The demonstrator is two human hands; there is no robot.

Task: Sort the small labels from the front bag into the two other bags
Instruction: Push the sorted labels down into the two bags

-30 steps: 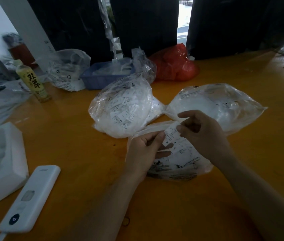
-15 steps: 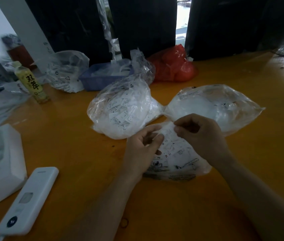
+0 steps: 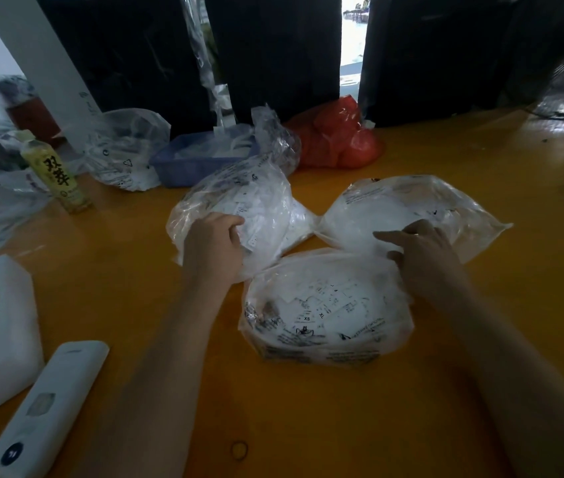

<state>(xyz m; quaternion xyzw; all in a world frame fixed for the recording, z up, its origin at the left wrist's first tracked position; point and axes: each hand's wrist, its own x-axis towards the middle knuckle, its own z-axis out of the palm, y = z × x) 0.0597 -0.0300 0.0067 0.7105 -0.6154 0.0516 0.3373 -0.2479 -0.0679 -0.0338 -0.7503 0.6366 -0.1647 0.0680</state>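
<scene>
Head view: I see both hands spread to the two far bags, the front bag lying alone between the forearms.

My left hand (image 3: 213, 241) curls into the left clear bag (image 3: 239, 215), fingers bunched, though I cannot tell what they pinch. My right hand (image 3: 423, 248) rests on the right clear bag (image 3: 411, 215), fingers loosely apart. The front bag (image 3: 325, 310) of small labels (image 3: 329, 301) lies on the orange table (image 3: 308, 408), long axis running left to right, just nearer than the other two.
</scene>
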